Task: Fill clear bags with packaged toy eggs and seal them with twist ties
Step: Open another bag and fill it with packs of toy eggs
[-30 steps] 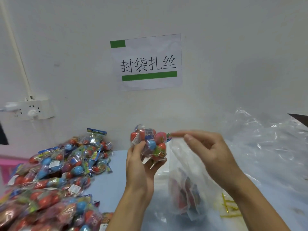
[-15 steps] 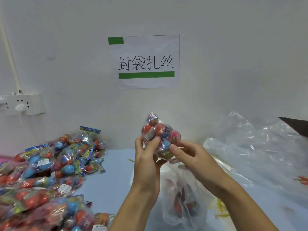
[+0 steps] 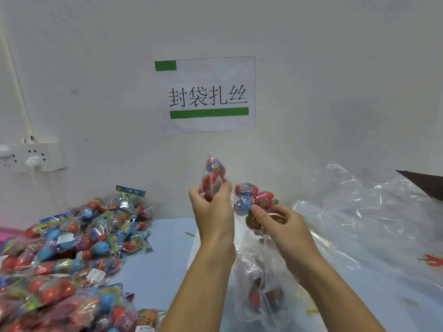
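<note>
1. Filling was the step in hand: the left hand (image 3: 212,207) gripped one toy egg pack (image 3: 214,176) upright, fingers curled round its lower end.
2. The right hand (image 3: 280,222) pinched a second egg pack (image 3: 251,200) just above the clear bag (image 3: 261,291), which stood on the surface (image 3: 167,250) already holding some packs.
3. Next, I judged, each pack had to drop through the bag's mouth; the supply pile (image 3: 72,248) lay left.
</note>
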